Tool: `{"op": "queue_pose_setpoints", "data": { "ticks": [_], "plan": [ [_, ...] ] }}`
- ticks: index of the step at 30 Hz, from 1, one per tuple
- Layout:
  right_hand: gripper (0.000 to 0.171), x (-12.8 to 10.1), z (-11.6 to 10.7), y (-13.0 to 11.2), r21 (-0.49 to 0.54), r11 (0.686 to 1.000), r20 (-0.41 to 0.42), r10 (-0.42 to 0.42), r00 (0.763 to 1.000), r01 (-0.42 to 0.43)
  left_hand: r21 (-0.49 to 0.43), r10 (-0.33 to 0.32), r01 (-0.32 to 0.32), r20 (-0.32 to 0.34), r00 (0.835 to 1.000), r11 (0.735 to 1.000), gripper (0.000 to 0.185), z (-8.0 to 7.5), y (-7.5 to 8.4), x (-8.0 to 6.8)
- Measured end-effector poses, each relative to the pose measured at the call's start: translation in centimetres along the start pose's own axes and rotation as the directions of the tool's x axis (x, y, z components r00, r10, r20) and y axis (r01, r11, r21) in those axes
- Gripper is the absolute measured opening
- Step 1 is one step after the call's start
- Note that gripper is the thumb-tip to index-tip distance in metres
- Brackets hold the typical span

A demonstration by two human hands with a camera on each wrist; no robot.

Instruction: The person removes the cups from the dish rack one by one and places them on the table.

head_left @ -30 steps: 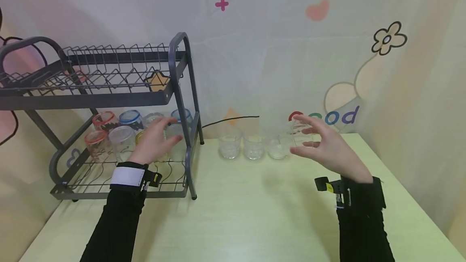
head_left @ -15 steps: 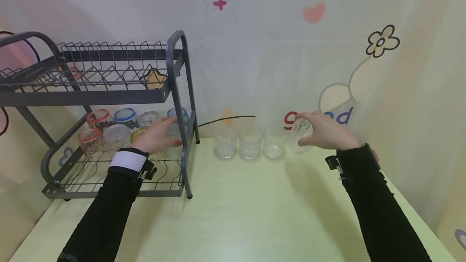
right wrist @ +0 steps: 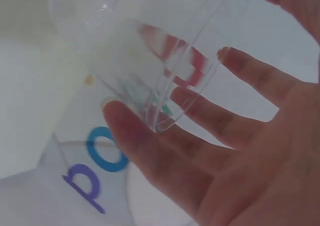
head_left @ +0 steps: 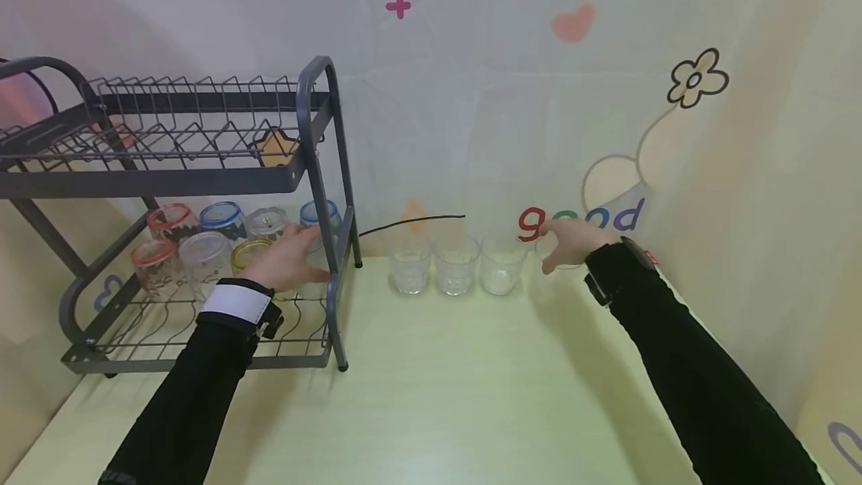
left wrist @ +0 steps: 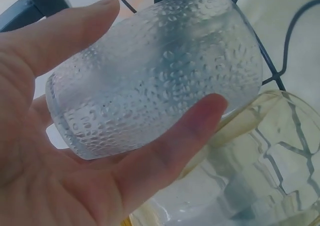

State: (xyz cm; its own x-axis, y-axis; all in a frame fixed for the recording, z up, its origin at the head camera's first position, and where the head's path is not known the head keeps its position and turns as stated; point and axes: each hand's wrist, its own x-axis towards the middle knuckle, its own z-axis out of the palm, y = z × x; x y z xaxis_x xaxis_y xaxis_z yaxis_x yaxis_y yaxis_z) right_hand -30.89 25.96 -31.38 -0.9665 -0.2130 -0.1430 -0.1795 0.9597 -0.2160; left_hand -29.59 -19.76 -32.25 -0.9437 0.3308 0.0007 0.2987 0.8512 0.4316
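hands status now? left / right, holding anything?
Left hand: grips a frosted, dimpled glass cup in the dish rack's lower tier.
Right hand: holds a clear smooth glass cup at the row's right end.

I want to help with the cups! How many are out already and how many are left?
Three clear glasses already stand in a row on the table. The right hand holds a fourth glass beside them. The left hand grips a dimpled glass in the rack, where about six colour-rimmed glasses remain.
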Motion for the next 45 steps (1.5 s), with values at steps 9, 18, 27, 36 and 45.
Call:
{"op": "queue_pose_setpoints", "data": {
  "ticks": [9,18,27,36,45],
  "plan": [
    [0.071,1.8,1.3,1.1,0.041,0.998,0.057,0.045,0.997,-0.047,0.018,0.06,-0.06,0.02,0.998,0.998,0.08,-0.2,-0.2,-0.3],
    [0.071,2.5,1.2,0.8,0.073,0.994,0.079,0.071,0.994,-0.077,0.029,0.028,-0.029,0.039,0.999,0.999,0.078,-0.3,0.0,-0.8],
    [0.068,3.5,1.0,0.8,0.078,0.99,0.092,0.111,0.99,-0.118,0.03,0.036,-0.037,0.014,0.999,0.999,0.075,-0.4,-0.2,-0.8],
    [0.07,3.4,1.4,0.9,0.122,0.981,0.131,0.138,0.982,-0.154,0.019,-0.003,0.003,0.026,1.0,1.0,0.084,-0.1,-0.2,-0.7],
    [0.074,3.1,1.6,0.5,0.13,0.98,0.152,0.128,0.98,-0.149,0.03,0.01,-0.011,0.014,1.0,0.999,0.078,0.1,-0.2,-0.9]
  ]
}}
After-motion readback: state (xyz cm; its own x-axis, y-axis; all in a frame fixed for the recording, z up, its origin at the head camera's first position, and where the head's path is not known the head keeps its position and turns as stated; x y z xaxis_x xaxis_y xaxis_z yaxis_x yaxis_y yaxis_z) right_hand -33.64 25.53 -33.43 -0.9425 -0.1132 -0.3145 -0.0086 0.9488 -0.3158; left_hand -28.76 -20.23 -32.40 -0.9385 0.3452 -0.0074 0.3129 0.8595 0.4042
